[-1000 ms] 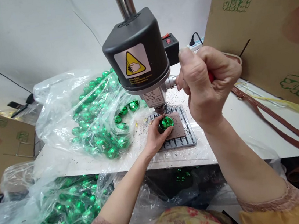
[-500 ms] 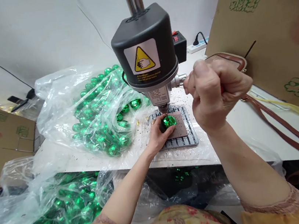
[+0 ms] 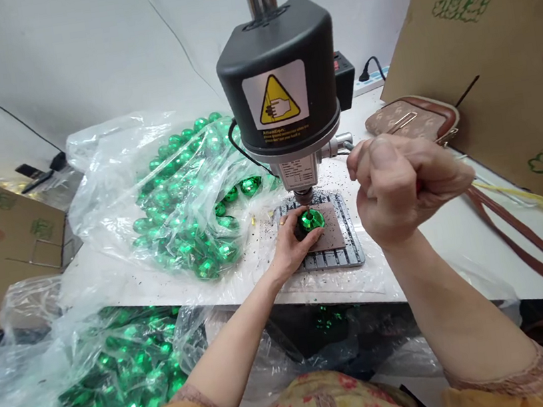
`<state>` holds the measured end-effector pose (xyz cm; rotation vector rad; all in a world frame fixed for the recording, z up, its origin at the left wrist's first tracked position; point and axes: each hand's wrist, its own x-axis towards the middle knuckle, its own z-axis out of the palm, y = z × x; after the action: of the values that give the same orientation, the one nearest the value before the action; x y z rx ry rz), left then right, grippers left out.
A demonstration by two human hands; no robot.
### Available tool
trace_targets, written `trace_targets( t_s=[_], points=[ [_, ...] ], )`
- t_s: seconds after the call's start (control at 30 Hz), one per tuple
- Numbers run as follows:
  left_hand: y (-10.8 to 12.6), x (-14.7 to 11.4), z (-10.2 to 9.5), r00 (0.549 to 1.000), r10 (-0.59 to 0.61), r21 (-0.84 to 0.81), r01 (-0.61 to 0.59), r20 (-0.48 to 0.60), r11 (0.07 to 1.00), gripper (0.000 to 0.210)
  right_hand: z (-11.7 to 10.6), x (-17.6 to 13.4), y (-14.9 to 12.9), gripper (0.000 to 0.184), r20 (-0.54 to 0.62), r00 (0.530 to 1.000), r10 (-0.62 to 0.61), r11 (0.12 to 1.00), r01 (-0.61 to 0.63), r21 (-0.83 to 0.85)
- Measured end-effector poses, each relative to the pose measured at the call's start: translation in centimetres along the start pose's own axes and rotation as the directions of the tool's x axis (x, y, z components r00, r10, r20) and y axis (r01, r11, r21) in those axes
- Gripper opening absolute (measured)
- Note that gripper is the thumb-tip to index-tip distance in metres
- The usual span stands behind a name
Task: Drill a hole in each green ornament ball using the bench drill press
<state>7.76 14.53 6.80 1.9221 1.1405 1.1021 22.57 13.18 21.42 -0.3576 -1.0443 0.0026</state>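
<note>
Head view: yellow hand-warning label (image 3: 277,99) reading "Attention" on drill press (image 3: 279,81); left hand (image 3: 290,246) grasping green gem (image 3: 312,219), right hand (image 3: 403,185) clenched on lever.

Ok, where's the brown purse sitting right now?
In the head view, the brown purse lies on the white table, right of the drill press, behind the right hand.

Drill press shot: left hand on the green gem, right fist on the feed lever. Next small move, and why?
Probably ease the lever further down with the right hand. The chuck tip sits just above the green gem, which the left hand pins on the brown pad directly under it. Whether the bit touches yet, I cannot tell.
</note>
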Motion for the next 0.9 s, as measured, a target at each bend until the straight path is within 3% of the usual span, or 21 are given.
trace_targets(
  t_s=[0.6,0.8,0.9],
  points=[
    [0.1,-0.1,0.0,1.0,-0.016,-0.027,0.016,0.019,1.0,0.052,-1.5,-1.8,0.9,0.05,0.064,0.989,-0.134,0.991,0.133,0.02],
    [0.0,0.1,0.4,0.998,-0.069,-0.109,0.07,0.013,0.992,0.054,0.0,0.2,-0.4,0.056,-0.055,0.996,0.065,0.99,-0.071,-0.126],
    [0.8,-0.6,0.5,0.993,-0.075,-0.086,0.067,-0.091,0.994,0.049,1.1,2.4,-1.2,0.049,-0.004,0.984,0.178,0.972,-0.177,-0.156]
  ],
)
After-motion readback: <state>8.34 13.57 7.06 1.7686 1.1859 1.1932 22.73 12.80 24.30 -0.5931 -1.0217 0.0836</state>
